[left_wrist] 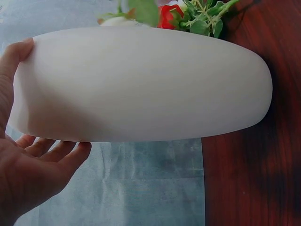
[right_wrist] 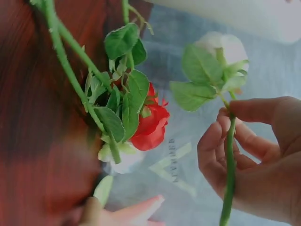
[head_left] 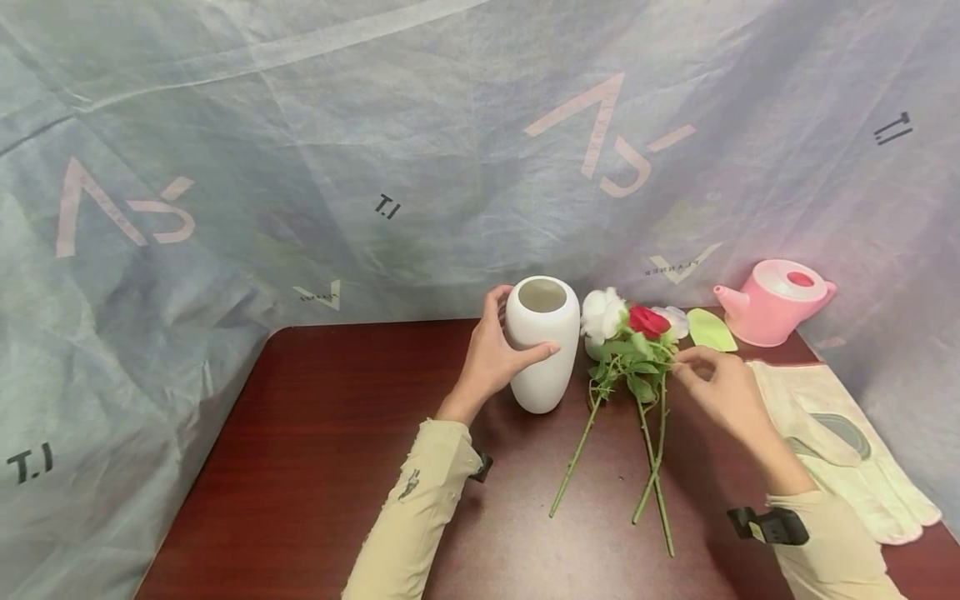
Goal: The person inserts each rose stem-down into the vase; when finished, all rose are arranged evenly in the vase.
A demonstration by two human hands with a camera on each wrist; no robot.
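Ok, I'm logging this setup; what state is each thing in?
White vase: upright, no stems in its mouth.
Left grip: holding the vase.
Right grip: pinching the stem of a white flower.
Red flower: open bloom, outside the vase.
Other white flower: partly hidden, outside the vase.
Pink watering can: upright, contents not visible.
Pale glove: lying on the table, unworn.
Leaf-shaped piece: cannot tell whether lying or leaning.

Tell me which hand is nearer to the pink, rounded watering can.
Right. The right hand is left of the watering can and nearer the person, pinching a green stem; the left hand is farther left, gripping the tall white vase.
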